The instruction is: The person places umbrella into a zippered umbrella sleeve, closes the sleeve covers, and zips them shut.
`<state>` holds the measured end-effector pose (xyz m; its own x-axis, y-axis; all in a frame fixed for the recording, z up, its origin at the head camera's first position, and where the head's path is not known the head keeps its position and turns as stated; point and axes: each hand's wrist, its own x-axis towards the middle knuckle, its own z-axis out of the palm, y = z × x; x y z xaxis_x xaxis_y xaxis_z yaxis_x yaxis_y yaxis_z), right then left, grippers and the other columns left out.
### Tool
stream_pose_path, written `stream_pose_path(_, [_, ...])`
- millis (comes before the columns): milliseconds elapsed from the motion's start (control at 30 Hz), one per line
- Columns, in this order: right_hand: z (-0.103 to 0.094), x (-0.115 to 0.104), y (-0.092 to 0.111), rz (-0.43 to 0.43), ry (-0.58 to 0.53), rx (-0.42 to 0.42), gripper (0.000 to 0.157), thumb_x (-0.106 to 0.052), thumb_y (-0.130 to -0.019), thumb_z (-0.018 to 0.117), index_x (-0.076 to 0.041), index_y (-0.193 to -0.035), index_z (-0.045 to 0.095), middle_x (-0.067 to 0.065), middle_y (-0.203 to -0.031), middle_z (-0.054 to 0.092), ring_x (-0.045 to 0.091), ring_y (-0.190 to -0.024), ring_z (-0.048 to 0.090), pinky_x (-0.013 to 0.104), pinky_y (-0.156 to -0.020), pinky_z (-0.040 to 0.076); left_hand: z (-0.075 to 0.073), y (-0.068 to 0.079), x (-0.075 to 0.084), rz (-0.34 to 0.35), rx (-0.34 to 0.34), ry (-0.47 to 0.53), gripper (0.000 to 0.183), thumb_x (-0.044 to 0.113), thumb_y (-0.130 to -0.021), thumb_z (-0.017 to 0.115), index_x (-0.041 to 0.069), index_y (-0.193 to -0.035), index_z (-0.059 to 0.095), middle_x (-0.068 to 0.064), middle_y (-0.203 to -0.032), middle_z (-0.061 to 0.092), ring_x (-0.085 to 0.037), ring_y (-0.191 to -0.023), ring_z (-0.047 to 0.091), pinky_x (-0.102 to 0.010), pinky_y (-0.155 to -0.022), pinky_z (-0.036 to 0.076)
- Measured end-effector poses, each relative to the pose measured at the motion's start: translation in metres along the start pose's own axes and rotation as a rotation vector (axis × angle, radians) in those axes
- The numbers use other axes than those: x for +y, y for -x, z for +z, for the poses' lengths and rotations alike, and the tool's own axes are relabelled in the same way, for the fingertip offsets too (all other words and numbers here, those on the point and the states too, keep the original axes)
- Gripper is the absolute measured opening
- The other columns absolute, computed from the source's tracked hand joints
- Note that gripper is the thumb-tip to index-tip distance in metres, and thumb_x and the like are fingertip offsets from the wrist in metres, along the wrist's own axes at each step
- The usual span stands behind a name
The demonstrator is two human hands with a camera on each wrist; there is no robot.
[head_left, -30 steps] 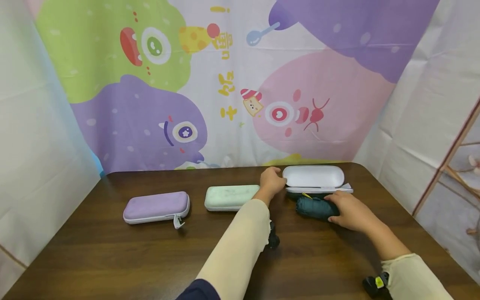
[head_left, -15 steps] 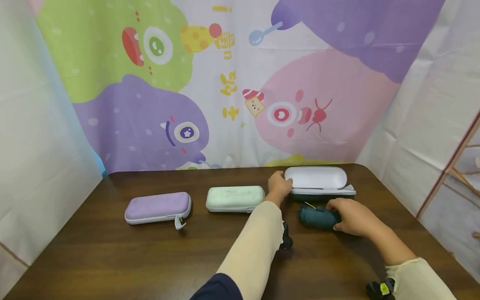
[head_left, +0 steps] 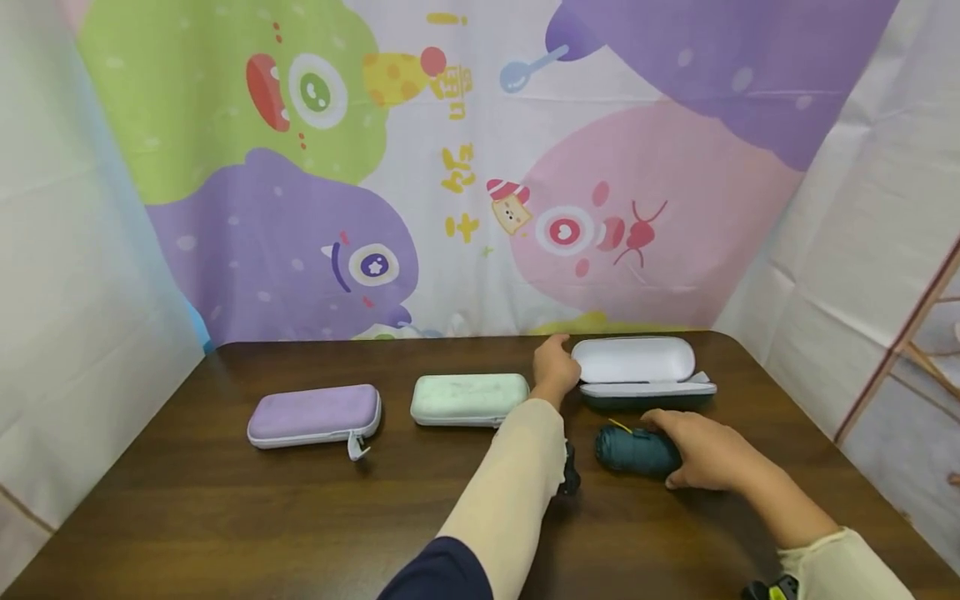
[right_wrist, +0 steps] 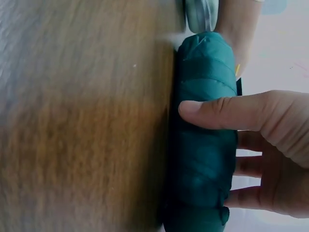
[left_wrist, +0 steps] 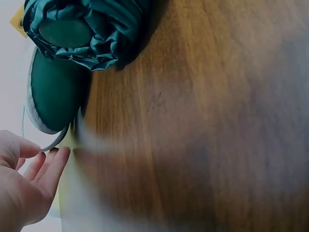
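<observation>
A dark green zip case [head_left: 647, 401] with a white lining stands open at the back right, its lid [head_left: 633, 360] raised. My left hand [head_left: 556, 369] pinches the left end of that lid between thumb and fingers; the left wrist view shows the fingertips [left_wrist: 61, 155] at its rim. In front of the case lies a folded dark teal umbrella [head_left: 633, 450] with a small yellow tag. My right hand [head_left: 705, 450] grips the umbrella near its right end. In the right wrist view the thumb [right_wrist: 212, 112] crosses the umbrella's side, with the fingers partly hidden behind it.
A closed mint green zip case [head_left: 468, 398] sits just left of my left forearm. Farther left is a closed lilac zip case [head_left: 315, 413] with a grey zip pull. The brown wooden table [head_left: 300, 517] ends at a cartoon curtain [head_left: 465, 283] behind.
My right hand has drawn the umbrella toward me, widening the gap between it and the open case. My left hand stays at the lid, which has shifted only slightly.
</observation>
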<state>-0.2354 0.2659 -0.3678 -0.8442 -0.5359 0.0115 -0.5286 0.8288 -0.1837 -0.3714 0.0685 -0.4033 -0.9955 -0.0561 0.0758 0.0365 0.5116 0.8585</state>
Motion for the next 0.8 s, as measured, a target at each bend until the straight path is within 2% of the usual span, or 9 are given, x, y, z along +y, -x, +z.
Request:
stream_pose_path(100, [0.002,0.000,0.000,-0.002,0.016,-0.006,0.072,-0.017,-0.061,0.092,-0.004,-0.124,0.059,0.011,-0.115,0.064,0.035,-0.105,0.060,0.052,-0.080,0.051,0.003,-0.003,-0.002,-0.003,-0.008,0.005,0.050,-0.007,-0.089,0.053,0.011,-0.135,0.058,-0.002,-0.058,0.045,-0.013,-0.047,0.029,-0.028,-0.050,0.033])
stream_pose_path(233, [0.002,-0.002,-0.001,0.005,0.034,-0.019,0.067,-0.015,-0.060,0.091,-0.009,-0.119,0.060,0.009,-0.107,0.065,0.032,-0.097,0.062,0.051,-0.074,0.052,0.005,-0.004,-0.002,0.001,-0.025,-0.018,0.048,-0.007,-0.087,0.054,0.010,-0.132,0.061,0.000,-0.053,0.039,-0.011,-0.042,0.022,-0.026,-0.044,0.026])
stream_pose_path(333, [0.002,-0.003,-0.001,0.015,0.038,-0.027,0.065,-0.012,-0.060,0.091,-0.012,-0.117,0.059,0.007,-0.104,0.066,0.031,-0.094,0.063,0.051,-0.071,0.052,0.005,-0.004,-0.001,0.025,-0.026,-0.031,0.047,-0.007,-0.085,0.056,0.007,-0.129,0.063,-0.002,-0.054,0.045,-0.011,-0.042,0.022,-0.025,-0.043,0.025])
stream_pose_path(400, [0.002,-0.002,-0.001,0.018,0.039,-0.030,0.065,-0.011,-0.060,0.091,-0.014,-0.116,0.059,0.007,-0.104,0.066,0.031,-0.093,0.063,0.051,-0.068,0.052,0.006,-0.003,0.001,0.047,-0.022,-0.033,0.045,-0.008,-0.084,0.057,0.007,-0.125,0.066,-0.004,-0.064,0.058,-0.011,-0.042,0.022,-0.025,-0.043,0.026])
stream_pose_path(500, [0.002,-0.001,0.001,0.024,0.034,-0.034,0.064,-0.010,-0.060,0.091,-0.016,-0.116,0.059,0.006,-0.106,0.066,0.030,-0.094,0.063,0.051,-0.065,0.052,0.006,-0.002,0.001,0.068,-0.003,-0.020,0.038,-0.006,-0.084,0.060,0.008,-0.118,0.071,-0.008,-0.089,0.069,-0.011,-0.042,0.025,-0.024,-0.043,0.029])
stream_pose_path(567, [0.003,-0.001,0.003,0.028,0.032,-0.030,0.064,-0.009,-0.060,0.091,-0.017,-0.115,0.059,0.005,-0.106,0.066,0.029,-0.094,0.063,0.050,-0.064,0.052,0.006,-0.001,0.001,0.082,-0.001,-0.009,0.033,-0.003,-0.085,0.063,0.008,-0.114,0.072,-0.008,-0.095,0.070,-0.010,-0.044,0.030,-0.023,-0.043,0.031])
stream_pose_path(700, [0.002,0.000,0.006,0.015,0.031,-0.015,0.061,-0.007,-0.060,0.089,-0.021,-0.112,0.060,0.000,-0.104,0.065,0.023,-0.091,0.062,0.046,-0.061,0.050,0.002,0.000,0.001,0.123,0.007,0.046,0.027,-0.001,-0.083,0.066,0.006,-0.108,0.073,-0.006,-0.081,0.064,-0.010,-0.058,0.049,-0.021,-0.047,0.044])
stream_pose_path(800, [0.001,-0.001,0.007,-0.002,0.035,-0.008,0.059,-0.006,-0.060,0.088,-0.023,-0.110,0.060,-0.003,-0.103,0.065,0.020,-0.089,0.061,0.044,-0.061,0.050,-0.005,0.002,0.000,0.143,-0.003,0.104,0.024,-0.004,-0.081,0.066,0.003,-0.103,0.071,-0.005,-0.081,0.062,-0.013,-0.068,0.058,-0.022,-0.047,0.052])
